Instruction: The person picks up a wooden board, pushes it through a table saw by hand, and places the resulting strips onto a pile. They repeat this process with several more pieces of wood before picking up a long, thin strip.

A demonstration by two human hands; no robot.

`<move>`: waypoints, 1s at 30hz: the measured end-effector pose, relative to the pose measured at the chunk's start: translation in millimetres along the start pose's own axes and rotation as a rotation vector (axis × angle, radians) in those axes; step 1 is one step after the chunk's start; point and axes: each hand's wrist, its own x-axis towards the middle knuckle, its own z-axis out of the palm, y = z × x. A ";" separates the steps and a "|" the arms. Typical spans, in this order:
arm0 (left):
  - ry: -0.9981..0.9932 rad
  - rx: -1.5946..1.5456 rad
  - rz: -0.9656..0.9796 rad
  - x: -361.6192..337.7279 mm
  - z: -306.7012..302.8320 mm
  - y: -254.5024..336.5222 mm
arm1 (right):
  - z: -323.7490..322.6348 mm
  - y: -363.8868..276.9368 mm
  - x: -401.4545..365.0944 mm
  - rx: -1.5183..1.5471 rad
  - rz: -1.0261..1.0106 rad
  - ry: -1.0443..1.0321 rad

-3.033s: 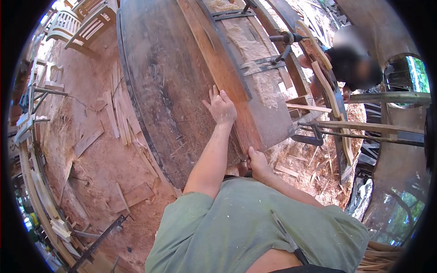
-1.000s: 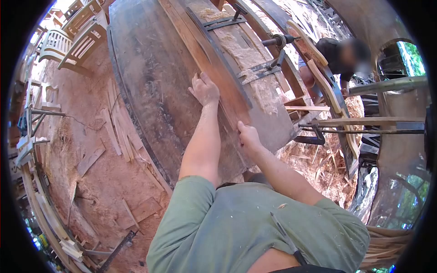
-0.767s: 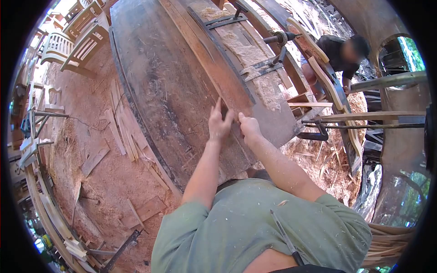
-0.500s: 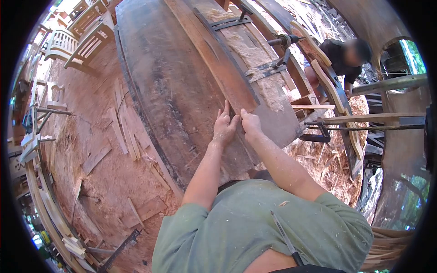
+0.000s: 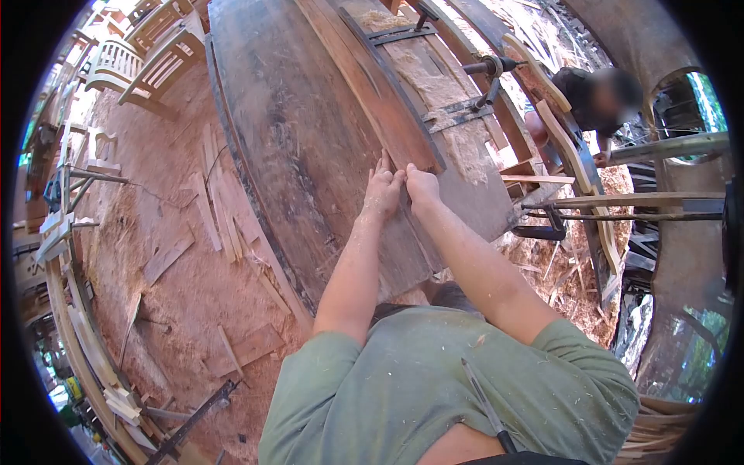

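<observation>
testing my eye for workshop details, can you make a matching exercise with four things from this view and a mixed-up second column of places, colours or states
1. left hand
2. right hand
3. shirt
4. slatted chairs

A. green
B. closed at the near end of the long wooden board
C. on the reddish ground, upper left
D. fingers extended by the board's edge

Pairs: 1-D, 2-B, 3-A, 4-C
</observation>
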 end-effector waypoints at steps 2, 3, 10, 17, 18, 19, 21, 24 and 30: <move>0.005 0.017 -0.005 1.9 -0.5 1.7 | 5.4 -1.1 5.1 0.017 0.034 0.032; 0.042 -0.024 -0.012 1.7 -0.6 3.6 | 6.9 -3.4 5.1 0.018 0.035 0.025; 0.094 -0.126 -0.080 8.7 5.2 -2.1 | -24.3 -16.6 -18.1 -0.171 -0.076 -0.231; 0.050 -0.347 -0.155 11.7 4.6 -14.9 | -123.8 -34.2 -57.4 -0.398 -0.777 -0.288; 0.075 -0.302 -0.112 11.9 5.3 -15.6 | -124.2 -41.5 -52.3 -0.408 -0.996 -0.178; 0.078 -0.304 -0.112 11.5 5.9 -16.5 | -121.6 -50.3 -47.2 -0.410 -0.998 -0.181; 0.064 -0.268 -0.208 8.6 3.9 -9.7 | -112.6 -67.3 -36.7 -0.754 -1.237 -0.090; 0.110 -0.245 -0.101 8.8 8.5 -13.5 | -95.3 -69.8 -20.7 -0.970 -1.269 -0.053; 0.274 -0.127 -0.052 2.3 16.8 -6.5 | -80.1 -71.5 -4.1 -1.099 -1.284 -0.046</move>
